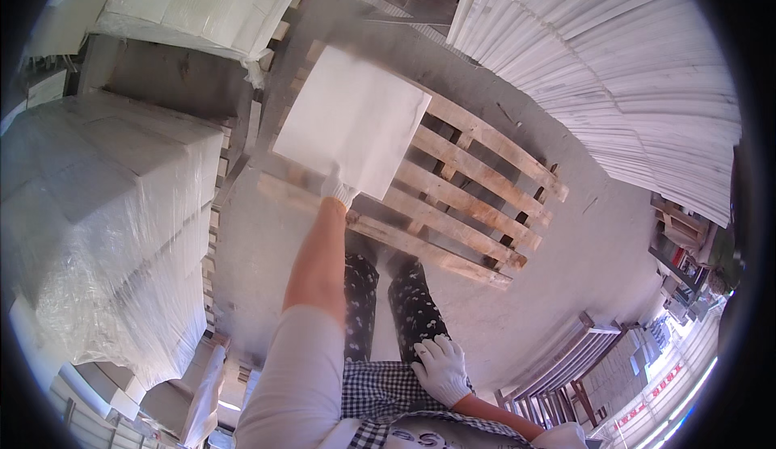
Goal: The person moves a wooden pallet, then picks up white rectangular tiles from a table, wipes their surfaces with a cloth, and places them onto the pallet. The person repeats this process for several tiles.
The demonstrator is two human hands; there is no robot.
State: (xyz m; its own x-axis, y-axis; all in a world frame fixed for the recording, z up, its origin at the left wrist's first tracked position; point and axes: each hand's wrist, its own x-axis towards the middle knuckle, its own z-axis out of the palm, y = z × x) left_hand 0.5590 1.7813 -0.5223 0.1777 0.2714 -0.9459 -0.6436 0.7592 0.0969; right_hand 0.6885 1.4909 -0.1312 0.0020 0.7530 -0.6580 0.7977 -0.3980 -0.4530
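Observation:
A square white board (353,118) lies over the left part of a wooden pallet (477,176) on the floor ahead of me. My left arm reaches forward, and the white-gloved left hand (338,188) is at the board's near edge. A small part of its fingers shows on top, and the hand looks closed on that edge; any fingers beneath are hidden. My right hand (443,371), also in a white glove, rests on the checked apron (376,390) over my thigh. Its fingers are spread and hold nothing.
Film-wrapped stacks (121,206) stand close on my left, with another wrapped load (198,8) at the far left. Tall piles of white sheets (606,69) rise at the far right. A slatted wooden rack (570,360) stands at the near right.

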